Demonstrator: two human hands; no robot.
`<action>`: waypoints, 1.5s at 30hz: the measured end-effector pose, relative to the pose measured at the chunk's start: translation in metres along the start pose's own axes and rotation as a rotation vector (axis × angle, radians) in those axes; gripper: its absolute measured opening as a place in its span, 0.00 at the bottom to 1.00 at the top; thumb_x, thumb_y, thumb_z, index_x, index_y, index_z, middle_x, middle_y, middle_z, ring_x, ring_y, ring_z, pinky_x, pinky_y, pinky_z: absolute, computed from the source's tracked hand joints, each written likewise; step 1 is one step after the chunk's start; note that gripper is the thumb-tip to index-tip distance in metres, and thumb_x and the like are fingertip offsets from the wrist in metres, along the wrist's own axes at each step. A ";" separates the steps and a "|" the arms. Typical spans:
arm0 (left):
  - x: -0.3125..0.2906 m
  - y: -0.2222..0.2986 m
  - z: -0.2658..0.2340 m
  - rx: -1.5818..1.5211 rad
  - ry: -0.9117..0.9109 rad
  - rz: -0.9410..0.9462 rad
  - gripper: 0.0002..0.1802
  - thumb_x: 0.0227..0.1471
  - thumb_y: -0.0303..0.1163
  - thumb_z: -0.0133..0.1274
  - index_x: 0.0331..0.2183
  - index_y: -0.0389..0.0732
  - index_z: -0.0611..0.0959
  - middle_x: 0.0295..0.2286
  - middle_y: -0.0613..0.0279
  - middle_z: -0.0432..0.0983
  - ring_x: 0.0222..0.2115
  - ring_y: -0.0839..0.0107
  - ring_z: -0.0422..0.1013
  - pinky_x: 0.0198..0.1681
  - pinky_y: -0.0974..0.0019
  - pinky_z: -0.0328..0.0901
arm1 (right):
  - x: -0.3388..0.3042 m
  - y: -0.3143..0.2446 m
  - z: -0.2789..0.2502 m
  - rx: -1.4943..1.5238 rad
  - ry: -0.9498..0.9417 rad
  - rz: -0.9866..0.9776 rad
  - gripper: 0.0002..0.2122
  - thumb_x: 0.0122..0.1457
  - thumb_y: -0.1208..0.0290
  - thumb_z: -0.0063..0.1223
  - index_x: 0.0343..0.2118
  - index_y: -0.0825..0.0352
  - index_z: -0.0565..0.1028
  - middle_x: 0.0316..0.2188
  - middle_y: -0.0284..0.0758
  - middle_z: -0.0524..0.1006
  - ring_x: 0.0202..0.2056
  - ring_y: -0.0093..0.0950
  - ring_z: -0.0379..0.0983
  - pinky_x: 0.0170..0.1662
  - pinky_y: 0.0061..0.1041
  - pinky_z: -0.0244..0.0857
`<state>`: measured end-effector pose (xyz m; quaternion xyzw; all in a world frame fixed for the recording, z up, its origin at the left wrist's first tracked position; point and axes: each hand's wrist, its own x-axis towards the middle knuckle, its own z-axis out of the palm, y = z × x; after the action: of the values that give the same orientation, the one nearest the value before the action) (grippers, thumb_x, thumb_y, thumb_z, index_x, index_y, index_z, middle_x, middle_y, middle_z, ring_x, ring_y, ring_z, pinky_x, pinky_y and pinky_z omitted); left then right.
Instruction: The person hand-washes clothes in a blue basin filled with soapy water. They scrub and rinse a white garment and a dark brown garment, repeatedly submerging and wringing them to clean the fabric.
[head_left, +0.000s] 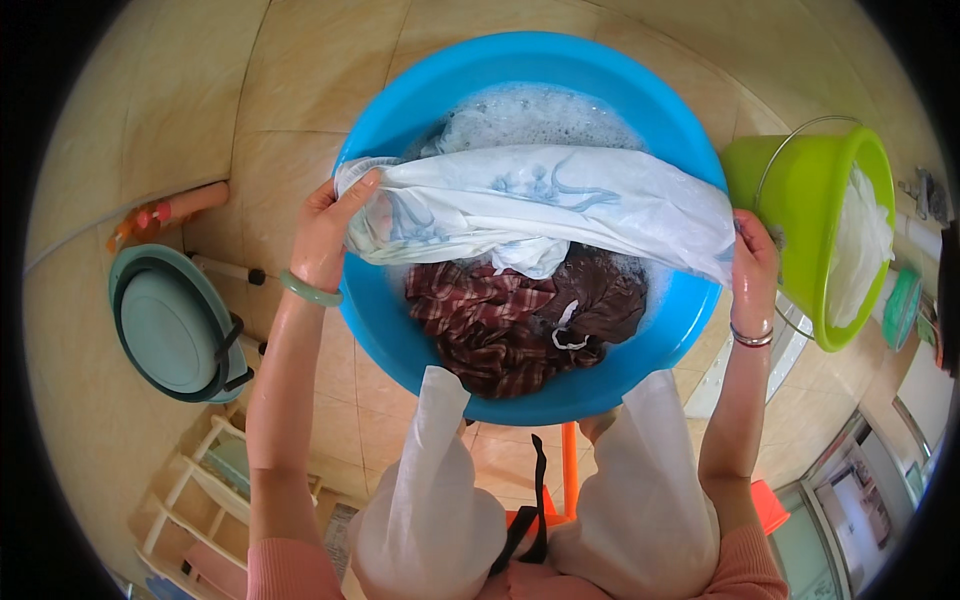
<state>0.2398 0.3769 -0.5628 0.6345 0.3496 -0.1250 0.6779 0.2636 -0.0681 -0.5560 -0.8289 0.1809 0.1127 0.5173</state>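
Note:
A large blue basin [660, 120] holds soapy water with foam [540, 112] and wet clothes. My left hand [325, 235] grips the left end of a white cloth with a pale blue pattern [545, 200]; my right hand [752, 262] grips its right end. The cloth is stretched across the basin above the water. Under it lie a dark red plaid garment [480, 320] and a brown garment [598, 295]. A green bangle sits on my left wrist, a thin bracelet on my right.
A lime green bucket [800, 200] with white cloth inside stands right of the basin. A grey-green tub [170, 325] leans at the left, beside a white rack [190, 500]. An orange stool [568, 470] shows between my knees. The floor is tan tile.

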 end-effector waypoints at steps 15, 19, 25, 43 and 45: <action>-0.019 0.059 0.114 0.406 -0.566 0.208 0.24 0.54 0.49 0.57 0.36 0.34 0.80 0.26 0.64 0.75 0.26 0.79 0.69 0.30 0.75 0.64 | -0.020 -0.020 0.109 0.077 -0.225 -0.251 0.13 0.51 0.78 0.52 0.42 0.69 0.75 0.35 0.35 0.79 0.36 0.30 0.76 0.39 0.26 0.69; 0.020 -0.011 0.086 0.604 -0.406 0.540 0.31 0.53 0.49 0.57 0.50 0.35 0.76 0.42 0.55 0.77 0.42 0.65 0.72 0.47 0.65 0.65 | -0.017 -0.032 0.089 0.862 -0.080 0.100 0.15 0.61 0.73 0.47 0.50 0.73 0.70 0.46 0.37 0.74 0.47 0.28 0.71 0.51 0.26 0.65; -0.010 -0.059 0.091 1.252 -0.431 0.889 0.33 0.37 0.28 0.61 0.50 0.51 0.77 0.35 0.55 0.77 0.32 0.56 0.73 0.40 0.59 0.68 | -0.017 -0.034 0.062 0.889 0.030 0.227 0.24 0.64 0.61 0.48 0.58 0.70 0.63 0.56 0.39 0.67 0.56 0.32 0.65 0.58 0.30 0.60; -0.074 -0.039 0.099 0.410 -0.549 0.312 0.38 0.41 0.36 0.62 0.53 0.33 0.68 0.46 0.42 0.70 0.53 0.46 0.61 0.57 0.55 0.55 | -0.074 -0.048 0.076 0.676 -1.017 0.237 0.27 0.57 0.83 0.45 0.62 0.70 0.59 0.52 0.39 0.71 0.54 0.28 0.67 0.51 0.24 0.61; -0.072 -0.032 0.108 0.523 -0.394 0.206 0.33 0.41 0.35 0.62 0.50 0.35 0.72 0.45 0.41 0.72 0.50 0.46 0.65 0.54 0.55 0.58 | -0.061 -0.059 0.062 0.454 -0.959 0.039 0.22 0.57 0.83 0.47 0.56 0.72 0.67 0.51 0.36 0.71 0.51 0.20 0.66 0.48 0.19 0.61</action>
<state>0.2023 0.2501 -0.5470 0.7825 0.1018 -0.2613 0.5559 0.2328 0.0229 -0.5121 -0.5479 -0.0409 0.4468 0.7060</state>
